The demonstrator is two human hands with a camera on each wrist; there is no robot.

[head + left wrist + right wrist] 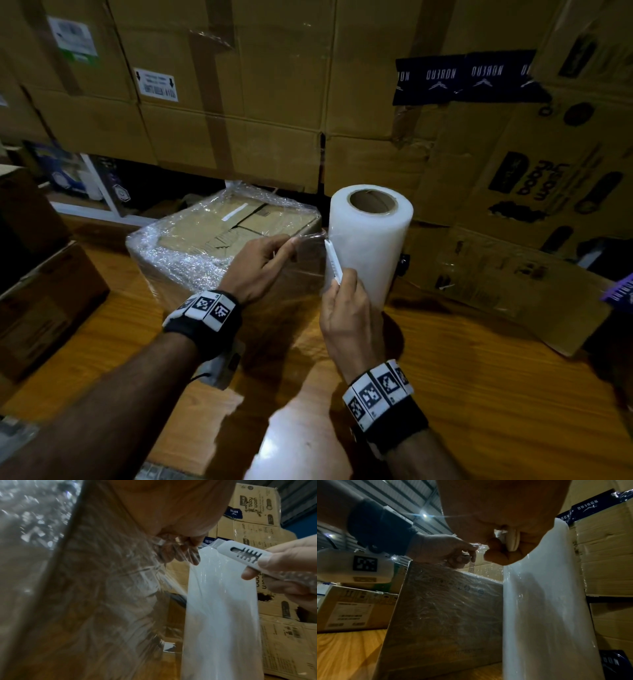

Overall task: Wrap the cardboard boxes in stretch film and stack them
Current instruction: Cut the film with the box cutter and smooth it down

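Note:
A cardboard box (219,236) wrapped in clear stretch film sits on the wooden table (479,377). Right of it a white roll of film (373,240) stands upright, and a taut sheet of film (173,582) runs from roll to box. My left hand (263,263) pinches that sheet at the box's near right top corner. My right hand (346,308) grips a white utility knife (333,260), its tip against the film beside the roll. The left wrist view shows the knife (243,553) at the roll's (221,615) top edge. In the right wrist view, box (447,608) and roll (546,601) stand side by side.
Large cardboard cartons (239,85) form a wall right behind the box and roll. More cartons (44,301) stand on the left of the table. A flattened printed carton (513,267) leans at the right. Bare wood lies in front near my arms.

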